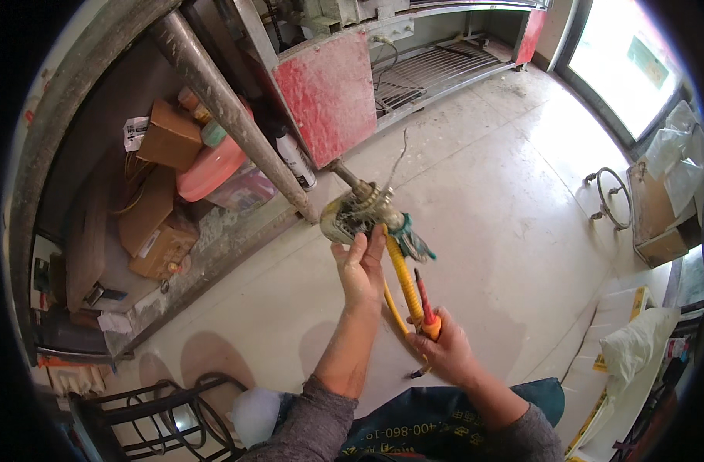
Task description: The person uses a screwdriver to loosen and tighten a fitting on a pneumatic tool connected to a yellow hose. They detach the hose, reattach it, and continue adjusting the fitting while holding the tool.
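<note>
- Gripping insulated screwdriver in closed right hand.
- Left hand cradles grimy motor-like assembly, fingers curled.
- Wires exposed; work looks partway, remainder unclear.

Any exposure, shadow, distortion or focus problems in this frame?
Head view: the glass door at upper right is washed out, with glare on the floor beside it; head view: soft shadows at lower left; head view: fisheye bends the metal frame at upper left, and the corners go black; head view: the screwdriver looks reasonably sharp.
</note>
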`<action>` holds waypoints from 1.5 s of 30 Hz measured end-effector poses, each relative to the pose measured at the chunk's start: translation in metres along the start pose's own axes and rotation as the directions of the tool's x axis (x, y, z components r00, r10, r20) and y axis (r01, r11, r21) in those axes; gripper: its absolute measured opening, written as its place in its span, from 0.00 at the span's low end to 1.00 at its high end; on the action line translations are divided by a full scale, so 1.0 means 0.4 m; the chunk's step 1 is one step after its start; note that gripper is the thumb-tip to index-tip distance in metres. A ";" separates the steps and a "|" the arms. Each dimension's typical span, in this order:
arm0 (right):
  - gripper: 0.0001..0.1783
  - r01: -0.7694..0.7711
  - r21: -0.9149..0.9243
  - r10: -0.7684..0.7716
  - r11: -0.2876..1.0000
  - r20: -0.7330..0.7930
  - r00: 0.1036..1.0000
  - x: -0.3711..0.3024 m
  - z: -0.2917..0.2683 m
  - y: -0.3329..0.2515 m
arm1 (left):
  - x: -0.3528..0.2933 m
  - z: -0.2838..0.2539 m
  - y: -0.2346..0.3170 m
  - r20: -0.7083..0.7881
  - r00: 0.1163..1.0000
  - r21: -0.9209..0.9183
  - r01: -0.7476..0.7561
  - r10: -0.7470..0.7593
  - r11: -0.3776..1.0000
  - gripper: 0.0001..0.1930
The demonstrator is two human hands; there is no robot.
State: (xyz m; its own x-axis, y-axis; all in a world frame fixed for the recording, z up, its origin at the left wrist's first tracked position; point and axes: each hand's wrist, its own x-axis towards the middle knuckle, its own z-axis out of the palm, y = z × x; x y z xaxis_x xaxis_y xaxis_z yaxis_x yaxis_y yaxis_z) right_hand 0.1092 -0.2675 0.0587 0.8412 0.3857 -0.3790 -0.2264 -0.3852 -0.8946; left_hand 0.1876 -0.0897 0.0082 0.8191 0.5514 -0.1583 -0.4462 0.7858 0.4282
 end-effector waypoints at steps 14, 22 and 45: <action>0.19 -0.120 -0.520 0.049 0.846 -0.148 0.988 0.047 -0.069 0.036 | 0.231 -0.033 0.215 -0.058 0.998 0.024 -0.003 0.004 1.000 0.10; 0.14 0.183 -0.324 -0.159 0.928 0.098 0.982 0.120 0.070 0.020 | 0.151 -0.125 0.429 0.051 0.993 0.459 0.067 -0.102 0.886 0.22; 0.12 0.128 -0.386 -0.019 0.914 0.274 0.962 0.143 0.590 -0.392 | 0.276 -0.124 1.647 0.125 0.945 0.986 -0.152 0.303 0.066 0.46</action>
State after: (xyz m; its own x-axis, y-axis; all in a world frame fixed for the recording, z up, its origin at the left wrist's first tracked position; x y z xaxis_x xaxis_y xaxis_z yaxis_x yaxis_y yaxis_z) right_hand 0.0770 0.0127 0.1217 0.6786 0.6078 -0.4124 0.0903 -0.6262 -0.7744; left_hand -0.0338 0.5029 0.2289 0.6836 0.7241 0.0919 0.2018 -0.3085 0.9296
